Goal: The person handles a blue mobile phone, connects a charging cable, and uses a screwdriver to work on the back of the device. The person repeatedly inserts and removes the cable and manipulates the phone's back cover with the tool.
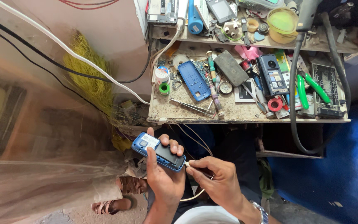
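My left hand (162, 176) holds a small blue mobile phone (157, 152) with its back cover off, thumb lying across the black battery. My right hand (216, 178) pinches a white plug on a thin white cable (188, 164) at the phone's lower end; whether it is seated in the phone I cannot tell. The cable loops down under my right hand. Both hands are low in the view, below the front edge of a worn workbench (195, 112).
On the bench lie a blue phone cover (194, 80), tweezers (192, 106), a screwdriver (213, 81), a dark phone body (272, 74), green-handled pliers (311, 89), tape rolls and small parts. A thick grey hose (293, 103) hangs over its edge. Cables and yellow fibres (85, 74) are at left.
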